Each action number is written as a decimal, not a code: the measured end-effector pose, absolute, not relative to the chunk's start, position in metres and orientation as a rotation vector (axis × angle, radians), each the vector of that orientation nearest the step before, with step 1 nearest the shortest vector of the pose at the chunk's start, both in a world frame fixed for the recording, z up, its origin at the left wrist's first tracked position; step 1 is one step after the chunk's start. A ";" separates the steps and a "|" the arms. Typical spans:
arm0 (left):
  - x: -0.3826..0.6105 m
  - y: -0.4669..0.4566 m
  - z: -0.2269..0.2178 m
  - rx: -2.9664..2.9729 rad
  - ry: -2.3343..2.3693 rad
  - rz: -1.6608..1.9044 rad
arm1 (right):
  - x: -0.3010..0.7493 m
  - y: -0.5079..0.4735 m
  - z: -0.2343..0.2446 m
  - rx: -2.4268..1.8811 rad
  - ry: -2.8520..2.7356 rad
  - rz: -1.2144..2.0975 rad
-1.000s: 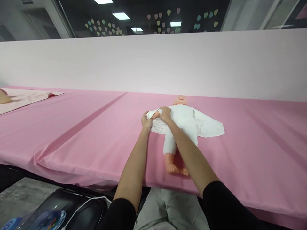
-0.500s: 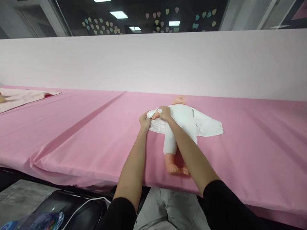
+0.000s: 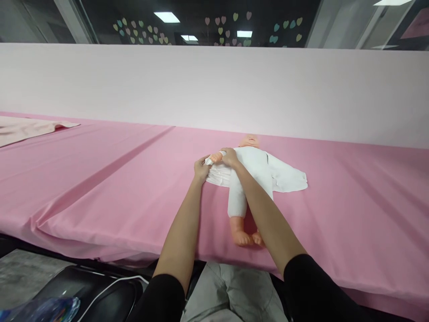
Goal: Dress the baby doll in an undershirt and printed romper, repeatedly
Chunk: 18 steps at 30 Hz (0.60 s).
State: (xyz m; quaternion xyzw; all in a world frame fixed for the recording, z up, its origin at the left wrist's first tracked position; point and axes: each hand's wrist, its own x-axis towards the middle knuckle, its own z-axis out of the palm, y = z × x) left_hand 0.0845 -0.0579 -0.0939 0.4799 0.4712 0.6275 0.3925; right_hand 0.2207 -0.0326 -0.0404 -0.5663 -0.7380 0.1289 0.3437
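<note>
Doll's bare hand (image 3: 216,157) lies between both: left hand (image 3: 201,168) pinches white cloth (image 3: 208,161); right hand (image 3: 230,157) grasps the doll's sleeve (image 3: 223,153).

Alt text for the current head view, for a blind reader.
A person's left hand grips white fabric beside the bare hand of a doll, the right hand near its wrist. The white-clothed doll lies on a pink sheet, feet toward the person.
</note>
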 end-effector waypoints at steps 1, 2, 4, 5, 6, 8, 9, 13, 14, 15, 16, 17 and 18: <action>0.086 -0.060 -0.093 1.305 1.290 1.598 | 0.221 -0.033 -0.040 -1.464 -1.908 0.341; 0.088 -0.062 -0.093 1.393 1.386 1.598 | 0.220 -0.033 -0.040 -1.455 -1.901 0.346; 0.093 -0.066 -0.092 1.564 1.540 1.579 | 0.220 -0.034 -0.039 -1.433 -1.892 0.354; 0.096 -0.068 -0.091 1.649 1.599 1.558 | 0.220 -0.035 -0.039 -1.423 -1.889 0.358; 0.099 -0.070 -0.090 1.734 1.656 1.528 | 0.220 -0.035 -0.039 -1.415 -1.887 0.361; 0.103 -0.074 -0.089 1.876 1.790 1.440 | 0.219 -0.037 -0.038 -1.408 -1.882 0.365; 0.105 -0.076 -0.088 1.919 1.859 1.395 | 0.219 -0.037 -0.038 -1.406 -1.880 0.367; 0.107 -0.082 -0.083 1.919 2.027 1.368 | 0.219 -0.038 -0.039 -1.394 -1.879 0.370; 0.106 -0.083 -0.082 1.898 2.056 1.403 | 0.219 -0.037 -0.040 -1.389 -1.878 0.369; 0.106 -0.083 -0.081 1.869 2.086 1.441 | 0.219 -0.036 -0.040 -1.386 -1.878 0.371; 0.105 -0.084 -0.081 1.830 2.114 1.480 | 0.219 -0.035 -0.041 -1.384 -1.880 0.374; 0.104 -0.084 -0.081 1.777 2.135 1.518 | 0.219 -0.034 -0.042 -1.383 -1.882 0.377; 0.102 -0.084 -0.081 1.708 2.143 1.553 | 0.219 -0.033 -0.043 -1.382 -1.886 0.381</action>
